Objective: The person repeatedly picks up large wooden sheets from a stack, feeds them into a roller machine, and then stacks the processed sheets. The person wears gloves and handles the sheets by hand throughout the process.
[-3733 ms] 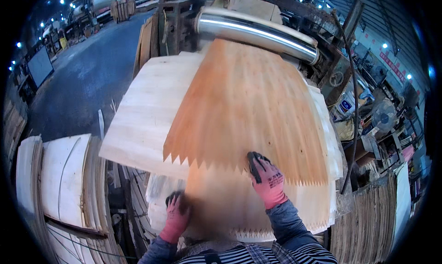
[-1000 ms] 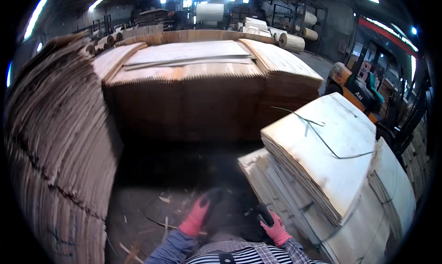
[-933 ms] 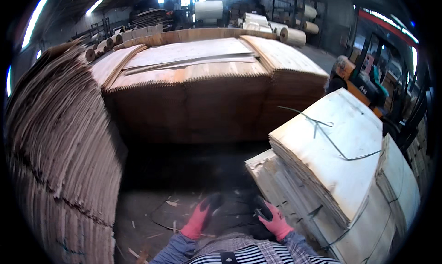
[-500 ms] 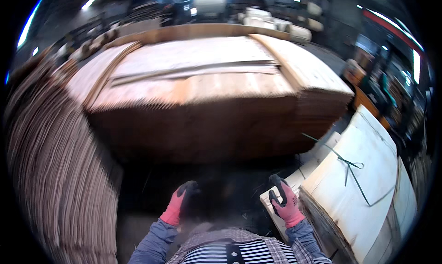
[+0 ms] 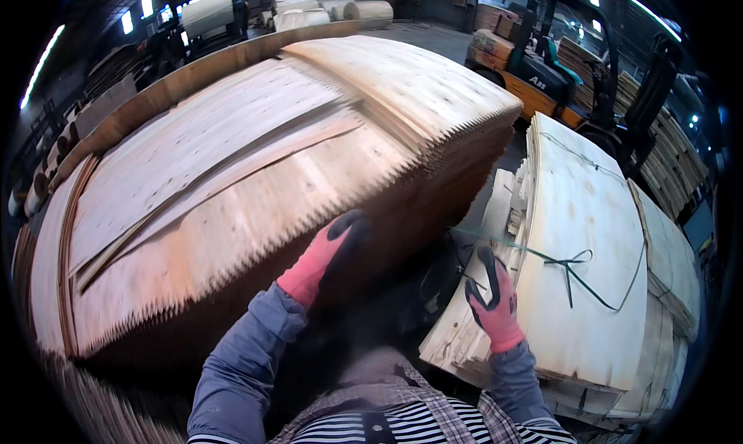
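My left hand (image 5: 323,257), in a pink glove with black fingers, is raised in front of the jagged near edge of a big stack of wood veneer sheets (image 5: 340,162). Its fingers are stretched out and nothing shows in them. My right hand (image 5: 497,301), gloved alike, hovers over or beside a lower pile of pale wood strips (image 5: 449,332); whether it touches them I cannot tell. Thumb and fingers are apart, with no object between them. Right of it lies a bundle of pale veneer sheets (image 5: 588,281), tied with a green cord (image 5: 567,263).
A yellow-orange forklift (image 5: 534,92) stands behind the tied bundle. White rolls (image 5: 302,15) lie at the back. More veneer stacks (image 5: 669,270) sit at the far right, and another stack's edges (image 5: 101,405) rise at the lower left. A dark gap separates the big stack from the bundle.
My view has swung to the right, bringing the forklift and the tied bundle further in. Both hands have risen in the picture, the left now in front of the big stack's edge.
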Action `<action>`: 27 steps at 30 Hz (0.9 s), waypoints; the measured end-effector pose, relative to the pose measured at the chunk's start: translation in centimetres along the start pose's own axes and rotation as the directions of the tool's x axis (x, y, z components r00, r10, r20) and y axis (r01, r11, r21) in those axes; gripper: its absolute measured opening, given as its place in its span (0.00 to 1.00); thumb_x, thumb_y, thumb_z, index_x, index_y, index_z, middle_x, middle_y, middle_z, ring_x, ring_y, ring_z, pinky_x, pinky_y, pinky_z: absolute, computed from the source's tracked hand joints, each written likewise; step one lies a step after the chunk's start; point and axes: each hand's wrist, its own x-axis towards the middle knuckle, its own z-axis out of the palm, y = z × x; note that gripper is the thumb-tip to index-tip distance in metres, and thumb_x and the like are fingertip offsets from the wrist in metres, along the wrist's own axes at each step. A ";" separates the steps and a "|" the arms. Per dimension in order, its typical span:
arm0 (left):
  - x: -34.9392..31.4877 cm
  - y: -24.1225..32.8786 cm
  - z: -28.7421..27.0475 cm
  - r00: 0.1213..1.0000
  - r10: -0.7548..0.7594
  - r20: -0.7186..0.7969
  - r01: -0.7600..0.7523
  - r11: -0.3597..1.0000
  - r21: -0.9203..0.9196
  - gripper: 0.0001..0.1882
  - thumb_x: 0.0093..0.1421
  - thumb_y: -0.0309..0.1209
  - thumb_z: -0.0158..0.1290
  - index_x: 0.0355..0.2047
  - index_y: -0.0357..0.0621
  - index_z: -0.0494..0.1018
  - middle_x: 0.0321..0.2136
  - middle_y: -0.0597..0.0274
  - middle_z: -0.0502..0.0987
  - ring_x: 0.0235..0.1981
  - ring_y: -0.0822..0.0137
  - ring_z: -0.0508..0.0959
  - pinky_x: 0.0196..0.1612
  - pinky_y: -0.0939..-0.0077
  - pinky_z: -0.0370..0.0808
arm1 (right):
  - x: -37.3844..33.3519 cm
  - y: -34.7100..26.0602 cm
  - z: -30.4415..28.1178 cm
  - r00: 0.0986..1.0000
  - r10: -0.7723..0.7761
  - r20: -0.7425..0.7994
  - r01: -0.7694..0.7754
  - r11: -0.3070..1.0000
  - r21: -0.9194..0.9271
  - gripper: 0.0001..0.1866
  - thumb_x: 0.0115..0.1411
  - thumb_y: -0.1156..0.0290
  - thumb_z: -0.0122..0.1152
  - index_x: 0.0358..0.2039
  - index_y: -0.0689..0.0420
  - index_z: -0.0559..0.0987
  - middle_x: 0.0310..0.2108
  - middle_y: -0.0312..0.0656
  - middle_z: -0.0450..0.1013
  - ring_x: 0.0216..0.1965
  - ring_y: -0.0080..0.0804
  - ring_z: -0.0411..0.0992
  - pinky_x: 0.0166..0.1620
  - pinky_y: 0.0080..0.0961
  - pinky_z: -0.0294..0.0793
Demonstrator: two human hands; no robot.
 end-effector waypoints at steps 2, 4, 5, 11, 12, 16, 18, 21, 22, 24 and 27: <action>5.4 0.6 -0.8 1.000 0.026 0.013 -0.028 0.988 0.150 0.23 0.58 0.35 0.46 0.50 0.35 0.59 0.40 0.58 0.70 0.41 0.67 0.71 0.45 0.77 0.69 | 6.2 3.1 2.8 0.998 -0.061 0.009 0.062 0.995 -0.081 0.37 0.39 0.70 0.64 0.51 0.63 0.61 0.49 0.51 0.61 0.51 0.48 0.59 0.53 0.36 0.57; 11.4 0.8 -0.1 0.998 -0.028 0.048 0.026 0.999 0.037 0.22 0.58 0.35 0.46 0.49 0.36 0.60 0.39 0.57 0.70 0.42 0.66 0.71 0.44 0.76 0.70 | 12.9 8.6 6.4 0.985 -0.170 -0.040 0.155 0.958 -0.242 0.41 0.38 0.63 0.65 0.53 0.61 0.60 0.51 0.50 0.59 0.53 0.46 0.56 0.56 0.41 0.52; 14.8 0.1 -0.6 0.999 -0.033 0.039 0.034 0.998 -0.048 0.21 0.58 0.36 0.46 0.49 0.37 0.60 0.40 0.57 0.70 0.42 0.65 0.71 0.44 0.76 0.70 | 16.4 10.8 8.3 0.967 -0.248 -0.057 0.220 0.927 -0.305 0.42 0.38 0.60 0.65 0.53 0.59 0.59 0.52 0.50 0.57 0.54 0.45 0.55 0.57 0.43 0.49; 32.5 -4.4 -1.6 0.978 0.194 -0.077 -0.160 0.936 0.315 0.21 0.57 0.42 0.46 0.47 0.43 0.63 0.42 0.63 0.67 0.42 0.71 0.67 0.41 0.78 0.67 | 29.6 20.5 14.9 0.910 -0.332 0.250 0.405 0.842 -0.357 0.42 0.32 0.46 0.64 0.49 0.50 0.66 0.48 0.42 0.61 0.53 0.41 0.54 0.56 0.47 0.47; 33.5 -3.5 -1.3 0.979 0.097 -0.178 -0.026 0.931 0.364 0.22 0.56 0.44 0.48 0.46 0.43 0.64 0.40 0.64 0.67 0.38 0.72 0.67 0.39 0.79 0.66 | 29.9 22.1 16.1 0.875 -0.423 0.237 0.477 0.838 -0.267 0.40 0.31 0.47 0.65 0.47 0.48 0.69 0.46 0.41 0.62 0.52 0.41 0.56 0.54 0.47 0.51; 36.0 -0.4 -0.5 0.937 -0.246 -0.247 0.208 0.963 -0.170 0.21 0.54 0.44 0.50 0.41 0.41 0.67 0.26 0.69 0.67 0.26 0.77 0.66 0.26 0.82 0.65 | 31.7 25.1 16.2 0.779 -0.589 0.213 0.627 0.724 -0.290 0.29 0.30 0.53 0.65 0.37 0.49 0.75 0.40 0.39 0.67 0.44 0.42 0.63 0.46 0.45 0.61; 36.8 0.8 0.2 0.970 -0.179 -0.163 0.145 0.969 -0.201 0.19 0.55 0.41 0.50 0.41 0.42 0.67 0.22 0.71 0.66 0.22 0.78 0.66 0.23 0.85 0.64 | 33.2 25.2 15.9 0.753 -0.644 0.134 0.655 0.714 -0.248 0.25 0.32 0.55 0.64 0.34 0.50 0.75 0.38 0.39 0.69 0.41 0.43 0.65 0.45 0.45 0.62; 38.5 1.2 -0.2 0.997 0.009 -0.078 -0.013 0.999 -0.049 0.18 0.57 0.39 0.47 0.45 0.44 0.64 0.25 0.69 0.67 0.24 0.77 0.67 0.25 0.85 0.66 | 36.1 24.3 14.3 0.796 -0.601 -0.069 0.568 0.782 -0.256 0.23 0.40 0.52 0.60 0.33 0.55 0.75 0.34 0.41 0.70 0.37 0.43 0.68 0.42 0.43 0.64; 39.2 1.7 0.4 0.988 0.156 -0.005 -0.156 0.987 0.036 0.21 0.58 0.39 0.46 0.50 0.45 0.61 0.28 0.66 0.67 0.26 0.76 0.68 0.28 0.85 0.68 | 37.4 24.4 13.9 0.791 -0.584 -0.181 0.533 0.804 -0.264 0.25 0.40 0.51 0.60 0.33 0.57 0.75 0.34 0.41 0.70 0.36 0.43 0.68 0.42 0.42 0.65; 40.5 4.7 0.6 0.997 -0.047 0.065 0.061 0.970 -0.236 0.26 0.57 0.42 0.46 0.53 0.44 0.56 0.33 0.62 0.67 0.32 0.70 0.71 0.37 0.78 0.71 | 39.8 23.7 12.9 0.813 -0.527 -0.249 0.487 0.849 -0.205 0.28 0.40 0.48 0.61 0.34 0.60 0.75 0.34 0.42 0.70 0.37 0.42 0.68 0.42 0.38 0.66; 40.9 7.1 3.3 0.971 -0.218 -0.095 0.149 0.869 -0.472 0.27 0.56 0.45 0.46 0.51 0.45 0.56 0.32 0.61 0.69 0.35 0.66 0.72 0.45 0.71 0.70 | 41.7 22.7 12.1 0.846 -0.429 -0.317 0.415 0.902 -0.115 0.30 0.49 0.44 0.52 0.36 0.62 0.72 0.34 0.47 0.73 0.36 0.39 0.71 0.40 0.30 0.69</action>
